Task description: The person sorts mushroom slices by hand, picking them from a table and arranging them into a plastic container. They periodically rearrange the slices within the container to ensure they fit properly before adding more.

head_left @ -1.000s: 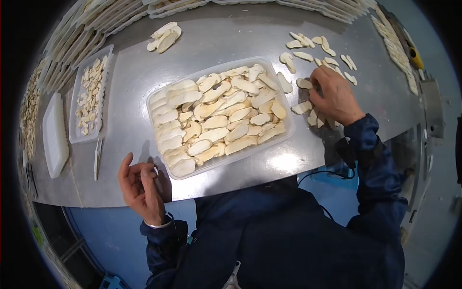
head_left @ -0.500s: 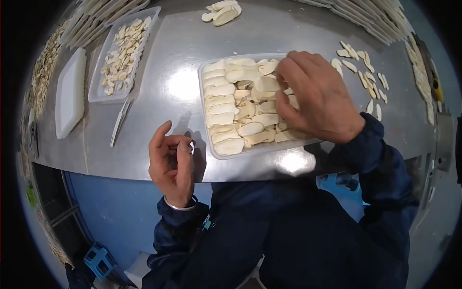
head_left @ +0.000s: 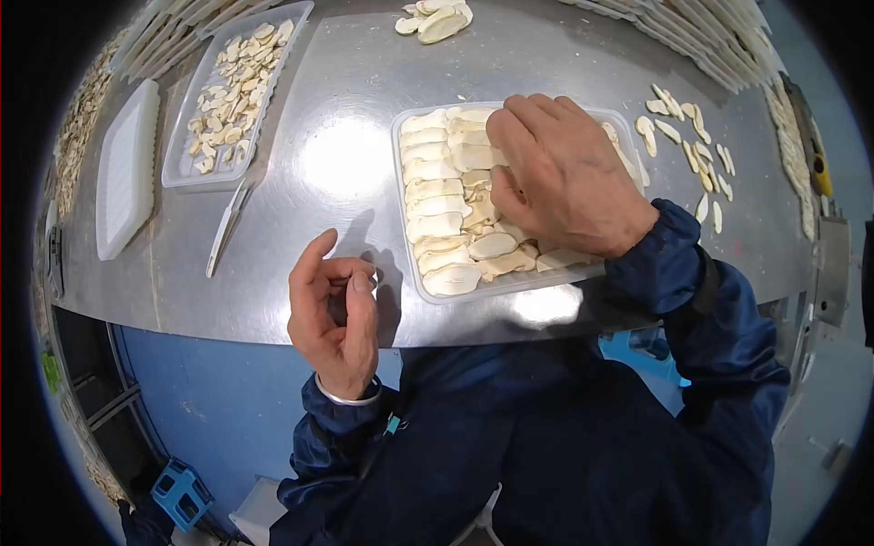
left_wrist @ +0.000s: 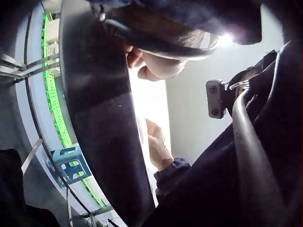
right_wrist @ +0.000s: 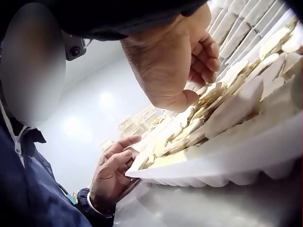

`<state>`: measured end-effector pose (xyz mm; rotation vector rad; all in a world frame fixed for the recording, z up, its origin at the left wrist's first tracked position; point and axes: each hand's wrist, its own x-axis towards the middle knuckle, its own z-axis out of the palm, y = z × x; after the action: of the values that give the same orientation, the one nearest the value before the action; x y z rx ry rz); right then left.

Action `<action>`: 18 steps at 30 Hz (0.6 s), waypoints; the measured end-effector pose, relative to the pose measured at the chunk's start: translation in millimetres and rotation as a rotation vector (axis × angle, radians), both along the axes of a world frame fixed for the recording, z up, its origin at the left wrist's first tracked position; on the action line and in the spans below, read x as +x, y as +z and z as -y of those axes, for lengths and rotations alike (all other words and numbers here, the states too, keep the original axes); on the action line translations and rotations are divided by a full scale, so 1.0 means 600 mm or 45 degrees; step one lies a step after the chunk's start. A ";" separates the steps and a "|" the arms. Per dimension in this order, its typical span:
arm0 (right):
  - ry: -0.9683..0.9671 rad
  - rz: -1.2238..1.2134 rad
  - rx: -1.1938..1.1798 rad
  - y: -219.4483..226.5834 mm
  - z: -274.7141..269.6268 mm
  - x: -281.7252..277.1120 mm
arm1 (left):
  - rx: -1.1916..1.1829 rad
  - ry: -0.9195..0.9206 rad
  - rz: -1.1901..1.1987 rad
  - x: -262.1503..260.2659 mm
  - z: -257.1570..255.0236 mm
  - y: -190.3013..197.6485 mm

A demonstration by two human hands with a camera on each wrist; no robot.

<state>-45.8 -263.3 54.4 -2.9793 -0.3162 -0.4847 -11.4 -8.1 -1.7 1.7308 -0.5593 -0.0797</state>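
Observation:
In the head view a clear plastic tray (head_left: 414, 273) holds overlapping rows of pale mushroom slices (head_left: 437, 205). My right hand (head_left: 569, 177) hangs over its middle, back of the hand up, covering part of the rows. In the right wrist view its thumb and bent fingers (right_wrist: 208, 64) close down around a slice at the top layer; the head view hides these fingertips. My left hand (head_left: 337, 309), with a bracelet at the wrist, stays left of the tray's front corner by the table edge, fingers loosely curled, thumb near the index finger.
Small slices (head_left: 696, 146) lie spread on the steel table (head_left: 319, 227) at the right. A pile (head_left: 435, 20) lies at the back. On the left are a tray of smaller pieces (head_left: 168, 173), a white tray (head_left: 127, 173) and a knife (head_left: 226, 232). Stacked trays (head_left: 701, 45) line the back.
My right hand has gone from the slices right of the tray to above the tray, then slightly left. Slices beside the tray have gone. The head view has shifted; my left hand keeps its pose.

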 end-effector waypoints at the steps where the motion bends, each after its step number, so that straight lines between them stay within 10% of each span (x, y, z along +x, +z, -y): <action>1: 0.002 -0.006 0.000 0.000 0.000 0.001 | -0.007 0.004 -0.007 0.000 0.000 0.000; 15: -0.106 0.162 0.092 0.045 0.044 -0.040 | -0.042 0.062 -0.077 -0.006 0.004 -0.002; 18: -0.498 0.157 0.028 0.075 0.151 -0.105 | -0.059 0.046 -0.052 -0.006 0.006 -0.005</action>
<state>-108.8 -354.1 99.6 -2.9970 0.2688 -0.7033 -14.8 -11.5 -4.4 1.6898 -0.4961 -0.0754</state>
